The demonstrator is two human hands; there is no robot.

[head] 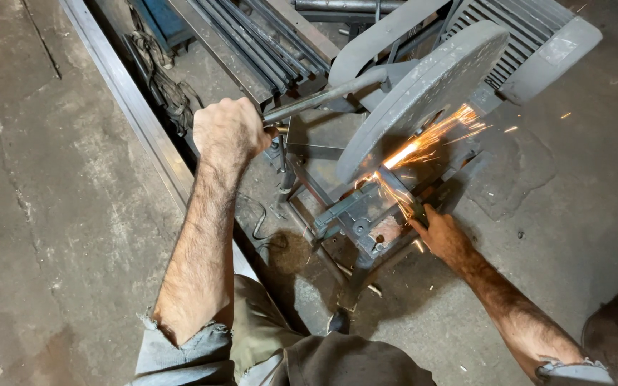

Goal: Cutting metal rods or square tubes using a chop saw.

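The left hand (229,132) was clenched in a fist around the long metal handle (320,99) of a chop saw (423,93), which lay at about one o'clock from the middle of the view. The grey blade guard (413,100) was tilted down over the workpiece, and orange sparks (423,143) sprayed out from under it toward two o'clock. The right hand (441,232), at about four o'clock from the saw's vise (359,214), pressed down on the near end of a narrow metal piece (395,187) lying under the blade; its fingers were curled over the piece, though the sparks and the guard hid exactly how it was clamped. The saw's ribbed motor housing (523,36) stood behind the guard at twelve o'clock. At eleven o'clock a bundle of dark steel bars (252,43) lay stacked on the floor, just beside the handle, and a long steel channel (130,107) ran diagonally from eleven toward six, passing under the left forearm. A tangle of dark cable (166,86) lay between the channel and the bars. The concrete floor (44,214) spread out at nine o'clock.
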